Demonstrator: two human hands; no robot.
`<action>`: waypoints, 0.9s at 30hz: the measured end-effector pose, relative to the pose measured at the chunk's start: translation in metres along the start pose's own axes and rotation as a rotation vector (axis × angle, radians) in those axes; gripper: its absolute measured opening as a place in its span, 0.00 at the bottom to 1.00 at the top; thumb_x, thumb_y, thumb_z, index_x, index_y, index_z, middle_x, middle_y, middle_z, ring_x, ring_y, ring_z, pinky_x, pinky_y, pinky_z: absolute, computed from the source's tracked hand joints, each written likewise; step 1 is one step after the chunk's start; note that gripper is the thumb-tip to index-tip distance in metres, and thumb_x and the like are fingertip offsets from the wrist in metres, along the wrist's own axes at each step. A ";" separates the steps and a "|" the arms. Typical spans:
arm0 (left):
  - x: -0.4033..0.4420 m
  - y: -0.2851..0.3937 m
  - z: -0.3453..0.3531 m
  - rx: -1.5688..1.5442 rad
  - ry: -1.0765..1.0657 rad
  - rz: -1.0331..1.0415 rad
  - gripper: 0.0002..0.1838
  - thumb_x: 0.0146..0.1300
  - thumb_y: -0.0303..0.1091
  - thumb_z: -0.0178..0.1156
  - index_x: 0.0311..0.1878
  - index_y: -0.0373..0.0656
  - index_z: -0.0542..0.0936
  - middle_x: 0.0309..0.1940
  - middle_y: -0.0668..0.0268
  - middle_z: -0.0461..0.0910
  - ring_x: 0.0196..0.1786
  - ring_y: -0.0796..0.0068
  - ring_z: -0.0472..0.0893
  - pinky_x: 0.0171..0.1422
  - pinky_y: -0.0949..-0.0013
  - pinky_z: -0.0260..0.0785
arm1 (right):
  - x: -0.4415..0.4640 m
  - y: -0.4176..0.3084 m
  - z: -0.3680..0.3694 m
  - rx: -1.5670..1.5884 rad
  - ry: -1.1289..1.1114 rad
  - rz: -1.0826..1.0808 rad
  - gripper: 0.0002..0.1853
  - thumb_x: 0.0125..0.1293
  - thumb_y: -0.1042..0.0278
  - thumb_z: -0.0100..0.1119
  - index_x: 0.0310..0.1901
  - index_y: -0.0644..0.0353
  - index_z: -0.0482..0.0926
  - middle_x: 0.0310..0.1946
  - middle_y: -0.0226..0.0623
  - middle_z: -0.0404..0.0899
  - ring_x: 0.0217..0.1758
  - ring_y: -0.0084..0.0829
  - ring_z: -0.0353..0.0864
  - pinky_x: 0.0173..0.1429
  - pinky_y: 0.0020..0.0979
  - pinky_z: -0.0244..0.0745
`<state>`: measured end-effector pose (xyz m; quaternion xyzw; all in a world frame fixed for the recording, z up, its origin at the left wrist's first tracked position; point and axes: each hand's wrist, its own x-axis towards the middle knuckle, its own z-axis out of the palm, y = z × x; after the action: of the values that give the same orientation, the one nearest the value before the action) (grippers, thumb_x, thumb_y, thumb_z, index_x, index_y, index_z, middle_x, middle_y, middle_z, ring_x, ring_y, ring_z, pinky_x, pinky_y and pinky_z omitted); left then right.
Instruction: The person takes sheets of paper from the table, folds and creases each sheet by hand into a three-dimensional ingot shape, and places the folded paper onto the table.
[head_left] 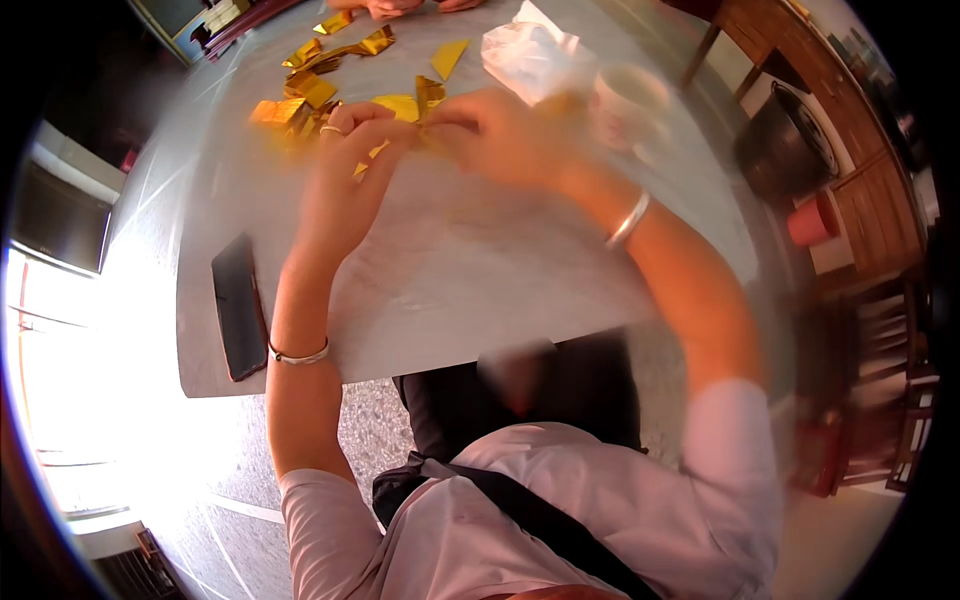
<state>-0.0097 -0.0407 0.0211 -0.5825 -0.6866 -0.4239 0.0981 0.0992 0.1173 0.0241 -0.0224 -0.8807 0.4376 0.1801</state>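
My left hand (355, 150), with a ring on one finger, is closed on a piece of gold foil paper (398, 107) above the table. Close beside it, my right hand (500, 138) pinches the same gold paper; its fingertips nearly meet those of the left. The paper's exact shape is partly hidden by the fingers and blur. Around and beyond my left hand lie several folded gold foil pieces (312, 88). A flat gold piece (449, 58) rests farther back, past my hands.
A crumpled white plastic bag (530, 55) and a pale cup (630, 100) stand at the back right of the grey table (480, 270). Near the left edge lies a dark phone (238, 310). Another person's hands (395, 6) show at the far edge. A dark bucket (785, 145) stands right.
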 end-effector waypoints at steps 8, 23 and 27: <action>-0.004 -0.007 -0.003 -0.119 -0.112 -0.182 0.06 0.57 0.26 0.57 0.37 0.35 0.77 0.28 0.66 0.76 0.30 0.76 0.73 0.39 0.76 0.67 | 0.001 -0.002 -0.025 0.179 -0.273 0.089 0.14 0.63 0.64 0.50 0.47 0.58 0.78 0.32 0.32 0.79 0.31 0.20 0.79 0.32 0.23 0.73; -0.004 -0.025 -0.031 -1.149 -0.221 -0.555 0.08 0.63 0.27 0.54 0.44 0.38 0.76 0.34 0.68 0.75 0.33 0.81 0.72 0.42 0.78 0.68 | 0.004 0.000 -0.055 0.619 -0.333 0.151 0.11 0.65 0.65 0.54 0.45 0.62 0.76 0.33 0.30 0.79 0.33 0.21 0.78 0.35 0.19 0.71; -0.008 -0.029 -0.025 -1.171 -0.077 -0.507 0.09 0.62 0.30 0.57 0.44 0.38 0.75 0.38 0.68 0.75 0.40 0.76 0.72 0.50 0.72 0.68 | 0.017 0.028 -0.042 1.017 -0.362 0.073 0.12 0.64 0.62 0.55 0.44 0.60 0.77 0.34 0.32 0.81 0.33 0.26 0.79 0.35 0.27 0.73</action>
<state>-0.0415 -0.0628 0.0178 -0.3738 -0.4608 -0.7176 -0.3646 0.0944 0.1703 0.0305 0.1128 -0.5732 0.8116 -0.0020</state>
